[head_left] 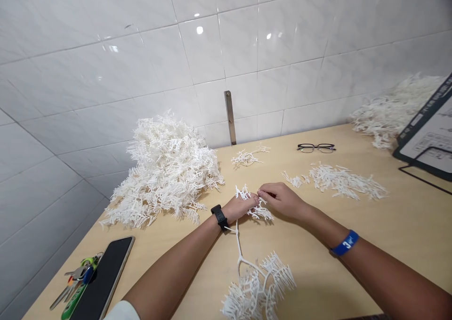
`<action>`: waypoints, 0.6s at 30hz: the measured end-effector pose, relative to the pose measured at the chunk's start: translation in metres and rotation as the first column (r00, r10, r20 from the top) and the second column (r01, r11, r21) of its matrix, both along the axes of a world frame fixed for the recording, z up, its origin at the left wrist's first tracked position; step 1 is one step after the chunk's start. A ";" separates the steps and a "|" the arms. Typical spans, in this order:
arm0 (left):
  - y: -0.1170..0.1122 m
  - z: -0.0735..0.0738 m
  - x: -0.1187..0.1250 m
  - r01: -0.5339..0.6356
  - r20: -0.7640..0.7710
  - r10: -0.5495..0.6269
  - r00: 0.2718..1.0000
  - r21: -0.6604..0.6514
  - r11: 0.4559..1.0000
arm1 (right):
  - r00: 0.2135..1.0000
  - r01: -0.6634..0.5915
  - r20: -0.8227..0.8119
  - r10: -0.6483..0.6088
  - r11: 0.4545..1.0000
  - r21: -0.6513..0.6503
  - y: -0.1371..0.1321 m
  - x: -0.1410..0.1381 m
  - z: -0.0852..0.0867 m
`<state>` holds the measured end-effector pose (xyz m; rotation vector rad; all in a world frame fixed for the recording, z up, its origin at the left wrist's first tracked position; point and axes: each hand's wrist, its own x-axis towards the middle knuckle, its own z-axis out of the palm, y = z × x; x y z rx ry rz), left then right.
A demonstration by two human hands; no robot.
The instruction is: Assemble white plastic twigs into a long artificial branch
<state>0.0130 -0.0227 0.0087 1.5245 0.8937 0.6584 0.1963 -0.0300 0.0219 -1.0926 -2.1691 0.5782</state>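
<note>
My left hand (240, 208), wearing a black watch, is closed around white branching plastic sprigs; forked tips (260, 212) stick out past the fingers. Just right of it, my right hand (282, 199) pinches at the edge of the same white plastic branch, thumb and forefinger together. What sits exactly between those fingertips is too small to make out. Below the left wrist lies a larger white plastic branch (256, 284) with a long bare stem reaching up toward the left hand. Whether that stem joins the held part is hidden.
A tall heap of white branches (173, 169) stands left against the tiled wall. Loose sprigs (246, 158) and small trimmed bits (344, 181) lie behind my hands. Glasses (316, 148), a phone (104, 277), keys (76, 277), a dark-framed board (429, 131) and another heap (395, 108) surround them.
</note>
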 end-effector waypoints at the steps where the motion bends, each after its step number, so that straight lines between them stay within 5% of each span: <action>1: -0.002 0.001 0.002 -0.005 -0.030 0.006 1.000 0.025 1.000 | 1.000 0.005 -0.012 -0.005 1.000 0.003 0.000 0.000 -0.001; 7: -0.008 0.005 0.006 0.002 -0.086 0.006 0.996 0.096 0.995 | 0.994 0.053 -0.098 -0.053 0.999 -0.007 0.000 -0.001 -0.005; 13: -0.010 0.004 0.003 0.104 -0.089 -0.100 0.991 0.040 0.994 | 0.941 0.280 -0.173 -0.292 0.956 -0.092 0.014 0.015 -0.009; 18: -0.007 0.004 0.002 -0.032 -0.028 0.033 0.999 0.035 0.999 | 0.945 0.147 -0.261 -0.200 0.967 -0.208 0.020 0.023 -0.010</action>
